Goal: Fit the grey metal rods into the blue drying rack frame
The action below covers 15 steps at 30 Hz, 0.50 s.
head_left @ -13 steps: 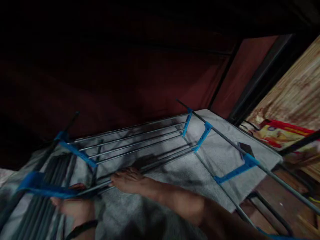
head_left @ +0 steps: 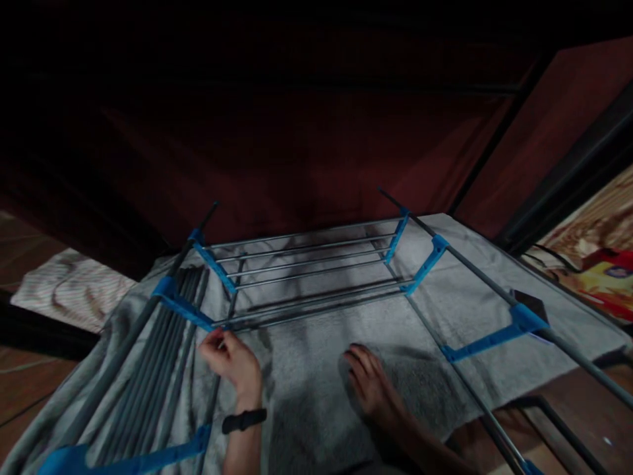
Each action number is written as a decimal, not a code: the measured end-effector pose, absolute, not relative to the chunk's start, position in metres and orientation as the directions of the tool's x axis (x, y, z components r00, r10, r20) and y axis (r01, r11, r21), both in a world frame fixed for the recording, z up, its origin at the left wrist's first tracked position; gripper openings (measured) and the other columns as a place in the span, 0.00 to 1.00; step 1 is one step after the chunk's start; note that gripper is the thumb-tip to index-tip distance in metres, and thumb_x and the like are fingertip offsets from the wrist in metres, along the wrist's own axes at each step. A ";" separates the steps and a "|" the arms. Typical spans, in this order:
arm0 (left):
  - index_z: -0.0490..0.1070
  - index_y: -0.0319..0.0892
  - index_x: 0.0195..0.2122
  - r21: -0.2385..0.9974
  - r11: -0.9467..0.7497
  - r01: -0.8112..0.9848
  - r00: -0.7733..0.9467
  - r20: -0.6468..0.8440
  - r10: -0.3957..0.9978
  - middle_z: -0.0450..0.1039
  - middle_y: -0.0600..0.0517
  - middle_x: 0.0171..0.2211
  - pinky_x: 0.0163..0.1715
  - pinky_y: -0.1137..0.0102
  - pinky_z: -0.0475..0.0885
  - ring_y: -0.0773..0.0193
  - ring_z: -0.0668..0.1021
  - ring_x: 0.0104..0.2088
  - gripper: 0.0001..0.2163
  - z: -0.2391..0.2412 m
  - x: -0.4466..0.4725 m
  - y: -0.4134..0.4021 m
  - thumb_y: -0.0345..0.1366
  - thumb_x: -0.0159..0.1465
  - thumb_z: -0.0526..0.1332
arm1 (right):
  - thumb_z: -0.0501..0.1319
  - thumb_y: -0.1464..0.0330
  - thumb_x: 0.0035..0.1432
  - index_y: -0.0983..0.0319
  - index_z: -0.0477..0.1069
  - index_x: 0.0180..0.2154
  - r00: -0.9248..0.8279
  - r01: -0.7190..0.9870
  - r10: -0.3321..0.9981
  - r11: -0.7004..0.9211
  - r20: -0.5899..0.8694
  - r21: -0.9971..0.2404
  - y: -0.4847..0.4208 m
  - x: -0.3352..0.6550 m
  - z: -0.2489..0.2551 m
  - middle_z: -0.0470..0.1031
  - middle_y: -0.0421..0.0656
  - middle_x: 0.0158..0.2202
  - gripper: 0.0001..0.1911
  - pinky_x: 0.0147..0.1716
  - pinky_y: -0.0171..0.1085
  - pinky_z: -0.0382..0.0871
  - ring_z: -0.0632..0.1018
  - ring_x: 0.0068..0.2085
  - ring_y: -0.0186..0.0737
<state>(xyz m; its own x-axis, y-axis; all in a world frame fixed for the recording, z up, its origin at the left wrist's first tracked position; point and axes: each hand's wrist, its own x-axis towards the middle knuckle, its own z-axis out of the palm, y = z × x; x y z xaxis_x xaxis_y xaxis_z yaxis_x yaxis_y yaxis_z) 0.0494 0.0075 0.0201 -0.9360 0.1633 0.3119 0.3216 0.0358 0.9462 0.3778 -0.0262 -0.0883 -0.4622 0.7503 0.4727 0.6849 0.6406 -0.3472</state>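
A rack frame of grey metal tubes [head_left: 316, 269] with blue plastic brackets [head_left: 425, 267] lies on a grey cloth [head_left: 316, 363]. My left hand [head_left: 232, 363], with a dark wristband on its wrist, is at the lower end of a left blue bracket [head_left: 188, 309]. Its fingers are curled, and what is in them, if anything, is hidden. My right hand [head_left: 368, 382] lies low over the cloth between the two sides of the frame, fingers stretched out, holding nothing. The crossbars join the brackets on both sides at the far end.
Several loose grey tubes [head_left: 153, 369] lie side by side at the left. A dark flat object [head_left: 529, 307] rests near the right side tube. Beyond the cloth are a red and yellow box [head_left: 610, 280], a striped cloth [head_left: 74, 287] and a dark red panel [head_left: 316, 165] behind.
My right hand has left the near crossbars and come down to the cloth, its fingers now straight. My left hand remains near the left bracket's end. The view has turned left.
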 end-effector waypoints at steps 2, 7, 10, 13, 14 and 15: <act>0.68 0.50 0.45 0.909 -0.045 0.414 -0.880 0.412 0.238 0.74 0.50 0.44 0.55 0.56 0.79 0.53 0.79 0.48 0.06 0.049 0.080 0.019 0.40 0.69 0.63 | 0.55 0.73 0.78 0.56 0.75 0.69 -0.432 0.688 0.769 0.619 0.471 -0.379 -0.033 0.392 -0.098 0.83 0.51 0.68 0.25 0.66 0.53 0.81 0.82 0.68 0.52; 0.70 0.46 0.48 0.767 -0.227 0.600 -0.750 0.638 0.174 0.78 0.49 0.49 0.58 0.61 0.77 0.56 0.81 0.53 0.07 0.166 0.098 0.074 0.31 0.71 0.60 | 0.55 0.72 0.78 0.56 0.77 0.66 -0.400 0.678 0.776 0.609 0.488 -0.412 -0.028 0.386 -0.097 0.84 0.51 0.64 0.22 0.64 0.54 0.82 0.84 0.64 0.53; 0.71 0.42 0.48 0.743 -0.148 0.653 -0.718 0.669 0.192 0.80 0.47 0.51 0.62 0.62 0.74 0.57 0.82 0.57 0.09 0.251 0.057 0.117 0.24 0.70 0.58 | 0.55 0.73 0.78 0.56 0.76 0.67 -0.406 0.651 0.758 0.632 0.511 -0.421 -0.025 0.383 -0.096 0.83 0.51 0.64 0.23 0.63 0.54 0.82 0.84 0.62 0.53; 0.73 0.25 0.51 0.643 -0.002 0.766 -0.582 0.696 0.421 0.82 0.42 0.53 0.62 0.58 0.72 0.55 0.82 0.61 0.11 0.317 0.001 0.137 0.25 0.71 0.57 | 0.57 0.74 0.77 0.56 0.75 0.67 -0.401 0.620 0.739 0.653 0.541 -0.434 -0.025 0.385 -0.095 0.83 0.51 0.62 0.23 0.62 0.54 0.83 0.84 0.61 0.53; 0.73 0.19 0.50 0.592 0.053 0.804 -0.548 0.706 0.448 0.82 0.42 0.52 0.61 0.54 0.72 0.53 0.83 0.60 0.14 0.329 -0.014 0.135 0.29 0.72 0.55 | 0.57 0.75 0.77 0.56 0.75 0.67 -0.397 0.614 0.736 0.657 0.548 -0.437 -0.025 0.386 -0.095 0.84 0.51 0.62 0.23 0.62 0.54 0.84 0.84 0.61 0.53; 0.73 0.16 0.49 0.529 0.100 0.843 -0.506 0.717 0.480 0.82 0.42 0.50 0.58 0.51 0.72 0.51 0.84 0.58 0.19 0.333 -0.023 0.127 0.34 0.74 0.54 | 0.58 0.75 0.76 0.56 0.75 0.67 -0.394 0.611 0.734 0.659 0.554 -0.439 -0.026 0.386 -0.095 0.84 0.51 0.62 0.23 0.62 0.54 0.84 0.84 0.61 0.53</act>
